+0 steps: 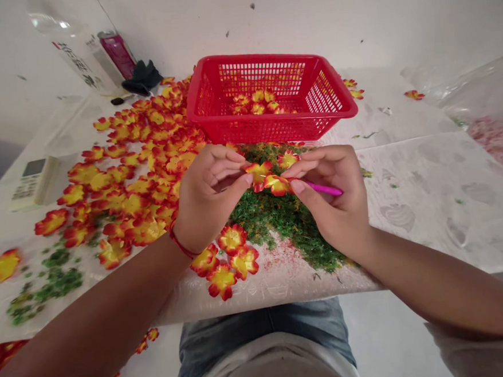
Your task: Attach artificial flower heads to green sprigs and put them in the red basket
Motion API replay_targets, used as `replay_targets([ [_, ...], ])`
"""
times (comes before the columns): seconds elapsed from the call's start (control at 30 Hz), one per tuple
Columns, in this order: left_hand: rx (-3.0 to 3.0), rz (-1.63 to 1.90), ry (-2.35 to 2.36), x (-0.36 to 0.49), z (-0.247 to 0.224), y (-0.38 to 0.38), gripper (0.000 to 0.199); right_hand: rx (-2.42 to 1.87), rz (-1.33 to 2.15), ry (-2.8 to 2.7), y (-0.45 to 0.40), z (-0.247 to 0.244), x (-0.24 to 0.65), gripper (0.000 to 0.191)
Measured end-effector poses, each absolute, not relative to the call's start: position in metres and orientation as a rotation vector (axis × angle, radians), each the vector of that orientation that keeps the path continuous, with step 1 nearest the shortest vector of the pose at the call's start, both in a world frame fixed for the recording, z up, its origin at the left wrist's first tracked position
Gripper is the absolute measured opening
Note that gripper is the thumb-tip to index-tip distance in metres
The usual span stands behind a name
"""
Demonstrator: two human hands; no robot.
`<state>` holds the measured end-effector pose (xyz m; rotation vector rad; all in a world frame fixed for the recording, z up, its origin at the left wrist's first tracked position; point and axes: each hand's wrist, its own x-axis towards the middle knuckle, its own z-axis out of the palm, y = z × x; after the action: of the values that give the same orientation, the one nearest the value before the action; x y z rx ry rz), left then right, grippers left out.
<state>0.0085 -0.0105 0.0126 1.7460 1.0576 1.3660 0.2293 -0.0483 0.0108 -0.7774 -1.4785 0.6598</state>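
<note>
My left hand pinches the edge of a red and yellow artificial flower between thumb and fingers. My right hand is closed around a thin tool with a magenta handle; its thin tip points left toward the flower. A second flower sits by my right fingertips, seemingly on the tool's tip. One more flower lies just behind my right fingers. Below both hands spreads a heap of small green plastic bits. Several flowers lie close to my left wrist.
A red plastic basket with some flowers inside stands behind my hands. Many loose flowers cover the table's left side. Farther left are a remote control, a clear bottle and a can. A plastic bag lies at right.
</note>
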Motion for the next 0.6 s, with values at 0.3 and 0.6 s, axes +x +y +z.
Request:
replay_targets([
  [0.3, 2.141, 1.296, 0.928, 0.001, 0.026, -0.014, 0.014, -0.725, 0.784, -1.479, -0.050, 0.010, 0.231, 0.029],
  [0.6, 1.885, 1.225, 0.769, 0.008, 0.022, -0.014, 0.020, -0.737, 0.815, -1.493, -0.052, 0.007, 0.230, 0.031],
])
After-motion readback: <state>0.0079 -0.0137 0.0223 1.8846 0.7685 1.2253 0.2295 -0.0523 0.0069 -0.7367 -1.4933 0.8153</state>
